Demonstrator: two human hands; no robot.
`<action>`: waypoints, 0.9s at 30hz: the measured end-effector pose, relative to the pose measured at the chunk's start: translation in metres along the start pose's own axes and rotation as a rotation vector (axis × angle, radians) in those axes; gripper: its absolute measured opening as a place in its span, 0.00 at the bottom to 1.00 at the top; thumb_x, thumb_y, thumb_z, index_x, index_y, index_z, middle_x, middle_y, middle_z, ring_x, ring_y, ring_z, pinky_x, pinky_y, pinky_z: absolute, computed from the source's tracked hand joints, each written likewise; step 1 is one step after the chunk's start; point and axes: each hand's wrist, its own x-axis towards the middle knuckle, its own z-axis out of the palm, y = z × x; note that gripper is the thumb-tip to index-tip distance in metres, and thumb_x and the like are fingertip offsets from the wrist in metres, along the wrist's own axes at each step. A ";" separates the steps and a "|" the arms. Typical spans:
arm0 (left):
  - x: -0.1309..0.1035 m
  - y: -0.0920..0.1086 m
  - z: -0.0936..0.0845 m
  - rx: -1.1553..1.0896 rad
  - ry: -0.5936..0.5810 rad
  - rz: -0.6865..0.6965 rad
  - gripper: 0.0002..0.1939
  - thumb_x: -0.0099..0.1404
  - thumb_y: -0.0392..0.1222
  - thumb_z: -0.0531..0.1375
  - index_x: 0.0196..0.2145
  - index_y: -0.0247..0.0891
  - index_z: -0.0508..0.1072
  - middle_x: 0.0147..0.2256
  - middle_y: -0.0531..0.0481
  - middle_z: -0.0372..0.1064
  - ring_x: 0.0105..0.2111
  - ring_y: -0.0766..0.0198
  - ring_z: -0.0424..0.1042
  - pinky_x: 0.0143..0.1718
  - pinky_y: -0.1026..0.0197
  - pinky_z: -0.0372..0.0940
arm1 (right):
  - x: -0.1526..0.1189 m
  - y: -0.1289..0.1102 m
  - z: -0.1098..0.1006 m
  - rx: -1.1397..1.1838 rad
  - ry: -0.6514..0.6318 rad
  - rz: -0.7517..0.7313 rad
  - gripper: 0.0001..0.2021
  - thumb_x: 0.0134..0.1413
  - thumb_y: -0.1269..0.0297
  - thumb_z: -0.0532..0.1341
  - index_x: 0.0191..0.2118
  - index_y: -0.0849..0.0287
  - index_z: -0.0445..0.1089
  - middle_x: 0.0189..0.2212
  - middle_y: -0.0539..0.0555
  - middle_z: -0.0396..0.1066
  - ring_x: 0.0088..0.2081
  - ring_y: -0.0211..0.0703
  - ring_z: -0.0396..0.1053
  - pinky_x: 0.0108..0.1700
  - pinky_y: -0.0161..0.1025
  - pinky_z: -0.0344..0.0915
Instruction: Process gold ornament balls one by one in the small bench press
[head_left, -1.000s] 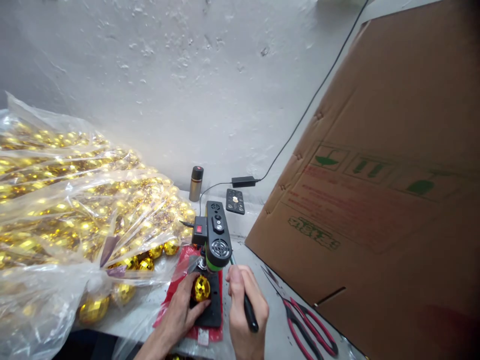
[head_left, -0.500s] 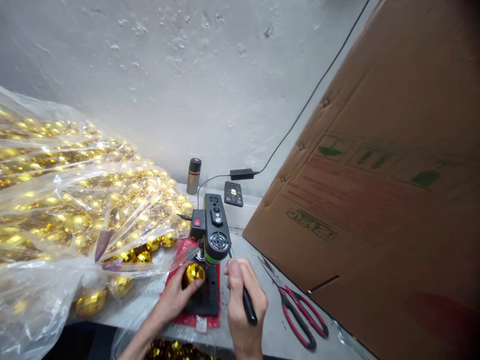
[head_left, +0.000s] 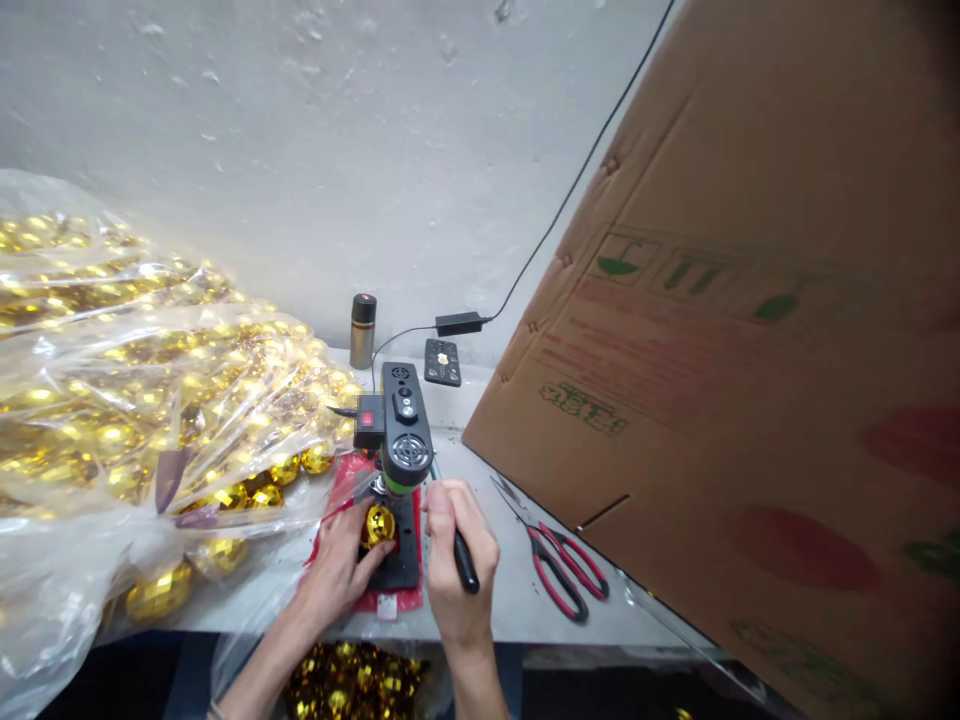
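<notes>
Seemingly mid-piece | left hand (head_left: 337,565): fingers pinching faceted gold ball (head_left: 379,524) before bench press (head_left: 406,420) | right hand (head_left: 461,530): fingers wrapping black handle (head_left: 466,565) | clear bag of balls (head_left: 45,570) left of press, unfinished share unclear

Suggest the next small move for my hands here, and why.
I would probably ease the left hand's fingertips a little lower on the gold ball before moving the black handle. They hold the ball close beneath and in front of the black machine's head, while the right hand grips the handle.
</notes>
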 end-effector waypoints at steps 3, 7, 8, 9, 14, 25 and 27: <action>0.003 0.009 0.002 0.124 -0.027 0.049 0.27 0.67 0.50 0.59 0.60 0.36 0.69 0.56 0.32 0.75 0.57 0.36 0.72 0.59 0.35 0.63 | 0.000 0.000 0.000 -0.004 -0.002 0.012 0.15 0.72 0.69 0.50 0.29 0.55 0.62 0.25 0.47 0.61 0.27 0.34 0.61 0.29 0.32 0.60; 0.009 0.008 0.013 0.173 -0.004 0.061 0.25 0.68 0.50 0.58 0.58 0.36 0.70 0.53 0.34 0.75 0.54 0.38 0.72 0.56 0.36 0.63 | -0.001 -0.001 0.000 -0.002 -0.012 0.051 0.16 0.72 0.67 0.50 0.29 0.55 0.61 0.25 0.47 0.61 0.27 0.35 0.60 0.30 0.33 0.60; 0.010 0.006 0.016 0.160 0.011 0.066 0.25 0.68 0.50 0.58 0.58 0.36 0.70 0.52 0.35 0.76 0.54 0.39 0.72 0.57 0.37 0.63 | -0.001 -0.002 0.000 -0.002 -0.012 0.057 0.16 0.72 0.66 0.50 0.29 0.55 0.61 0.25 0.47 0.61 0.26 0.35 0.60 0.30 0.33 0.60; 0.010 0.003 0.020 0.144 0.025 0.071 0.24 0.68 0.50 0.58 0.58 0.36 0.70 0.52 0.36 0.76 0.53 0.40 0.73 0.57 0.38 0.63 | -0.001 -0.002 0.000 -0.002 -0.012 0.059 0.16 0.72 0.66 0.50 0.29 0.55 0.61 0.25 0.47 0.61 0.26 0.35 0.60 0.29 0.33 0.59; 0.009 -0.009 0.030 0.091 0.047 0.068 0.26 0.66 0.49 0.62 0.58 0.38 0.69 0.51 0.39 0.75 0.53 0.41 0.73 0.58 0.39 0.62 | -0.002 -0.001 0.000 0.014 0.001 0.045 0.15 0.72 0.67 0.51 0.30 0.55 0.62 0.26 0.47 0.61 0.27 0.33 0.61 0.30 0.31 0.59; 0.007 -0.006 0.031 -0.012 0.030 0.012 0.25 0.62 0.42 0.65 0.56 0.41 0.70 0.52 0.41 0.75 0.54 0.42 0.72 0.58 0.39 0.61 | -0.007 0.010 -0.002 0.000 0.008 0.000 0.13 0.71 0.70 0.52 0.32 0.55 0.66 0.25 0.45 0.60 0.21 0.32 0.55 0.23 0.30 0.54; 0.008 -0.003 0.029 -0.036 0.020 -0.011 0.25 0.61 0.42 0.66 0.55 0.41 0.70 0.52 0.41 0.76 0.54 0.42 0.72 0.58 0.39 0.61 | -0.014 0.015 0.001 0.022 0.034 0.015 0.13 0.72 0.68 0.52 0.33 0.55 0.66 0.25 0.45 0.60 0.22 0.32 0.54 0.23 0.32 0.53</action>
